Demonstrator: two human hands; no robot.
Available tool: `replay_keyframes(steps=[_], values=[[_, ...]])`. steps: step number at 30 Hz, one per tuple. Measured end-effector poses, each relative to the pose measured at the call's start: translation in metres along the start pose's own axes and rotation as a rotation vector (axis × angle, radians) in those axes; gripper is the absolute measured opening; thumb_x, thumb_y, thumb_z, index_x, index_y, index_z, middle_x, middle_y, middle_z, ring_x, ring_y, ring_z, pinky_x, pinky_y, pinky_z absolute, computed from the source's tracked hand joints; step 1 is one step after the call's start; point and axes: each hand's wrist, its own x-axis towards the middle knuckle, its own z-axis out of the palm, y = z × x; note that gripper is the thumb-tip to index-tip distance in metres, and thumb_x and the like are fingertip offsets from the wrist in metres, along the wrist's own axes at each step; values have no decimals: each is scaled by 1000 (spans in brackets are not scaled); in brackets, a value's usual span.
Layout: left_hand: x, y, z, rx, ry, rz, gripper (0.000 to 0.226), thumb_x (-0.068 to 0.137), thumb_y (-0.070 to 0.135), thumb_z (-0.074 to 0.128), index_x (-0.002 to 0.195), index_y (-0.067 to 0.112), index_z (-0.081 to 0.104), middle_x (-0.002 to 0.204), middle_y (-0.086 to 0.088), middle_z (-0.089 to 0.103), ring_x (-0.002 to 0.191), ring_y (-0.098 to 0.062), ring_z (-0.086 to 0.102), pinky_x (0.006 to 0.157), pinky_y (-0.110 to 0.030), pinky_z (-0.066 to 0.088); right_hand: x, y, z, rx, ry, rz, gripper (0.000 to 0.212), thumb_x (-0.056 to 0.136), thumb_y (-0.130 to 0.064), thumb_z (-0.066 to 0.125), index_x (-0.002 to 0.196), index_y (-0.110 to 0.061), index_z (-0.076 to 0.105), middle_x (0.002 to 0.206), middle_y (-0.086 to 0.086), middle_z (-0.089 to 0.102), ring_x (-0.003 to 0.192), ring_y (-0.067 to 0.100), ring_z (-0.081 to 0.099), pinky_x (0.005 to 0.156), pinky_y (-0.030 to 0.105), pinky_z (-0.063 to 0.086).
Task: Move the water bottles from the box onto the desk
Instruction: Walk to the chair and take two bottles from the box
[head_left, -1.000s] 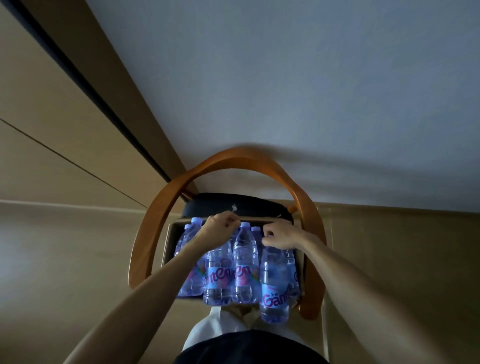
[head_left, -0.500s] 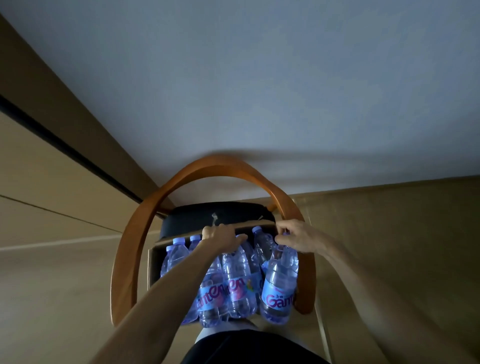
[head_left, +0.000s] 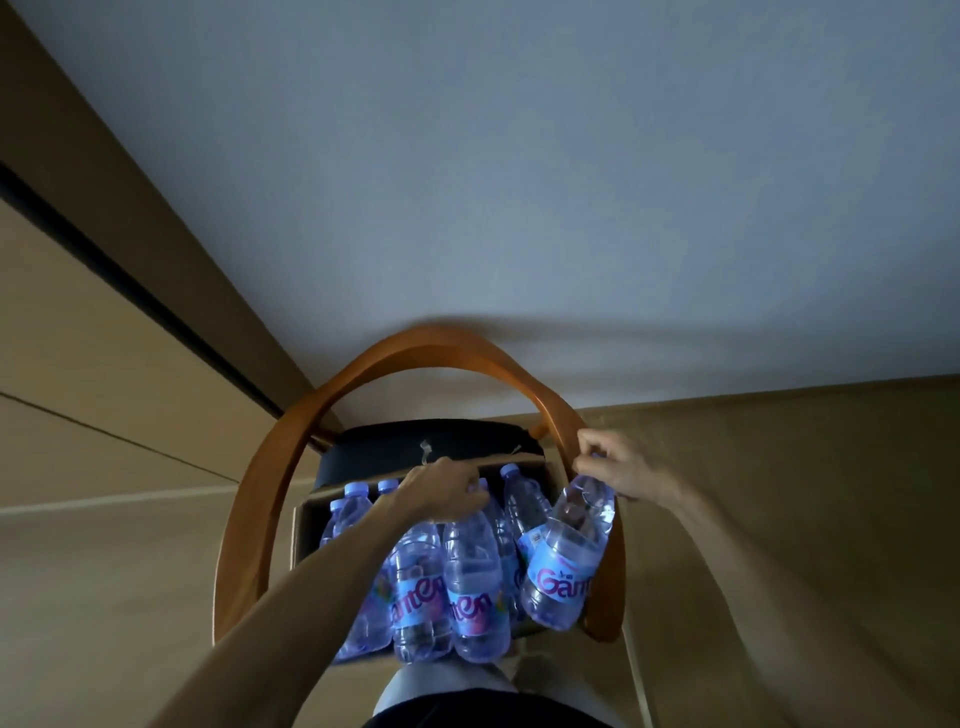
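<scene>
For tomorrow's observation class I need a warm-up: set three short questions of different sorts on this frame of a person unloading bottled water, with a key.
1. True or false: the right hand pinches the neck of the tilted bottle.
2. Multiple choice: the cardboard box rests on A) the floor, B) the black chair seat, C) a shelf.
3. Fill in: the left hand lies over the tops of the bottles in the ____ of the box.

Key: 1 true; 2 B; 3 middle.
</scene>
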Motion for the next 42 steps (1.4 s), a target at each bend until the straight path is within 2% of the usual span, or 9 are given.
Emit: replay_keyframes(steps=[4,8,15,23,28,31,35,39,42], values=[[-27,18,-10,40,133,76,18,87,38,49,84,23,57,75,2,55,74,-21,58,60,-28,36,-1,-19,-11,-53,12,-94,25,81,-17,63,64,-12,45,61,4,46,58,14,44,58,31,35],[-60,28,-29,94,326,46,14,86,38,47,78,27,49,72,1,56,69,-24,57,62,-33,43,-3,-40,-21,-147,-11,-196,26,75,-34,58,72,-11,47,67,11,56,60,22,48,61,33,39],[-142,20,-78,67,734,-106,15,89,36,49,77,27,45,62,8,48,61,-22,53,54,-29,33,-6,-110,-30,-193,64,-435,30,82,-14,65,64,-18,41,55,-6,41,51,5,32,52,26,30],[-281,-22,-109,-76,1280,-377,11,86,38,51,88,27,51,61,-1,58,63,-33,55,58,-33,47,-8,-236,-10,-66,173,-641,24,82,-19,64,68,-10,47,56,-3,50,53,10,43,52,26,37],[-380,-50,-119,-245,1607,-563,10,86,28,56,76,27,55,54,13,54,63,-21,52,64,-25,36,-24,-338,36,-14,133,-803,21,85,-20,63,72,-7,52,64,0,57,59,11,49,53,23,39],[-439,-72,-118,-247,1736,-653,13,86,28,55,76,20,57,63,5,61,67,-23,57,66,-27,39,-42,-402,77,25,70,-914,22,84,-23,63,72,-8,52,63,-1,56,58,12,48,55,26,40],[-519,-107,-110,-181,1844,-732,17,88,27,55,79,13,61,68,-3,65,67,-27,59,64,-30,41,-74,-482,138,66,-13,-1055,23,85,-25,63,70,-11,52,64,1,59,57,12,49,56,29,41],[-602,-147,-101,-63,1883,-719,16,92,26,55,78,19,60,63,7,60,57,-14,59,58,-24,44,-114,-562,208,61,-56,-1182,20,84,-24,62,70,-11,55,65,4,63,57,12,48,57,27,42],[-659,-182,-96,39,1897,-727,27,96,27,52,78,14,67,66,0,64,56,-14,60,57,-22,46,-136,-616,257,97,-71,-1226,20,83,-24,63,72,-8,57,69,8,67,59,14,51,60,28,43]])
